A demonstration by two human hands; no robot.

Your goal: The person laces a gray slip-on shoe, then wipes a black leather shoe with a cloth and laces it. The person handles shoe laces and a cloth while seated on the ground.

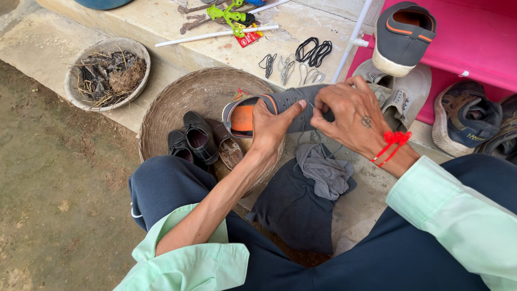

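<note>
Above the woven basket (177, 102), a grey shoe with an orange lining (258, 110) is held on its side between both hands. The left hand (269, 132) closes around its heel end, thumb laid along the upper. The right hand (350, 116) pinches at the lace area, fingers curled tight. Black shoes (196, 140) lie in the basket below. Dark and grey cloths (309, 188) rest between the person's knees, and loose laces (301, 59) lie on the concrete step beyond.

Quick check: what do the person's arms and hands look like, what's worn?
Both arms wear pale mint-green sleeves, pushed up. The right hand has a small dark mark on its back and a red thread tied at the wrist. The left hand is bare.
</note>
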